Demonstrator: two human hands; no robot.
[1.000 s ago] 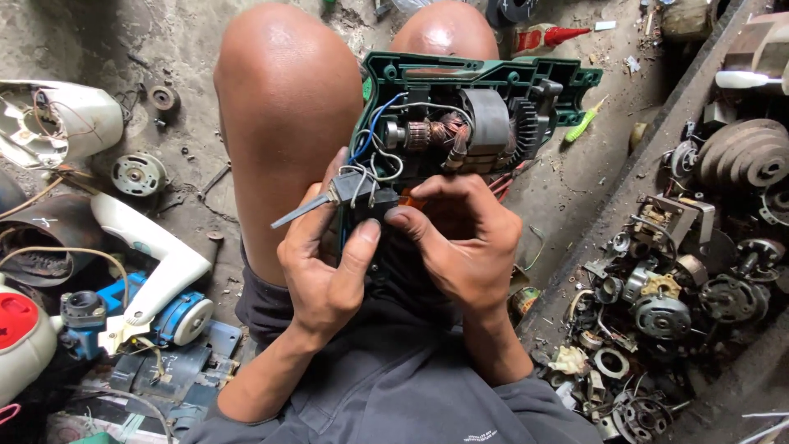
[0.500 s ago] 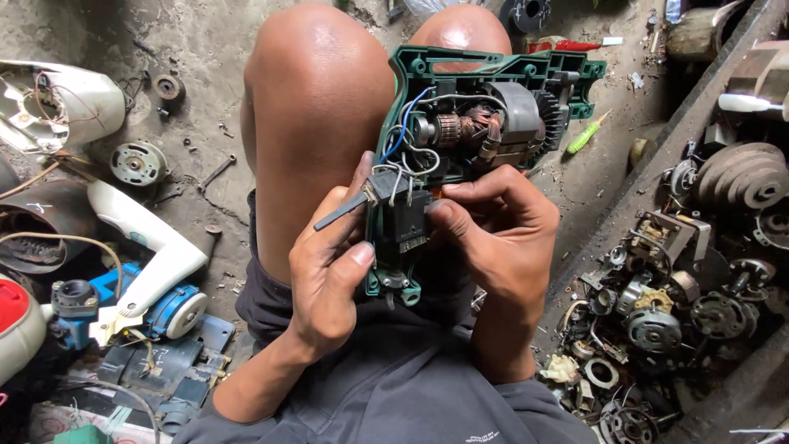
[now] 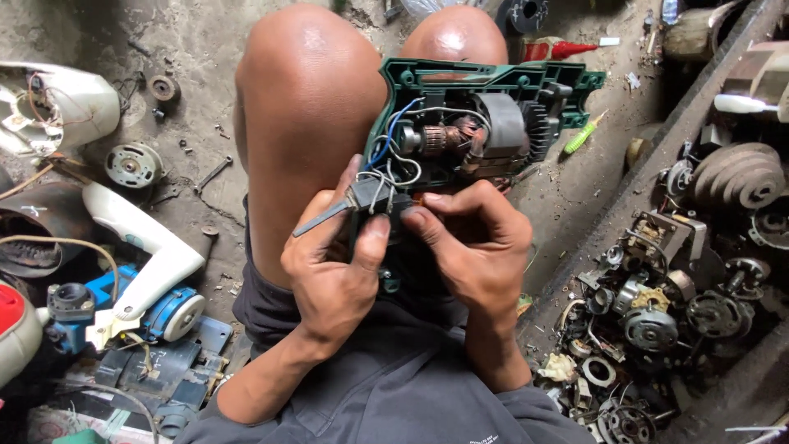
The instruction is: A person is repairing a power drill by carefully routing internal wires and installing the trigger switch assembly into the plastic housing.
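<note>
Both hands pinch the dark switch [image 3: 374, 200]: left hand [image 3: 333, 267] beside it, right hand [image 3: 477, 247] gripping its other side. It sits wired in the open green drill [image 3: 485, 123], resting across the knees [image 3: 308, 99].

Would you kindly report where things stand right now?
Left hand and right hand both pinch the small dark switch block. Open green plastic tool housing rests on the knees. Nothing obstructing.

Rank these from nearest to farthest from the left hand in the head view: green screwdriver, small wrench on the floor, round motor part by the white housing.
From the left hand:
1. Small wrench, floor, upper left.
2. Round motor part, farther left.
3. Green screwdriver, far right, past the open tool.
</note>
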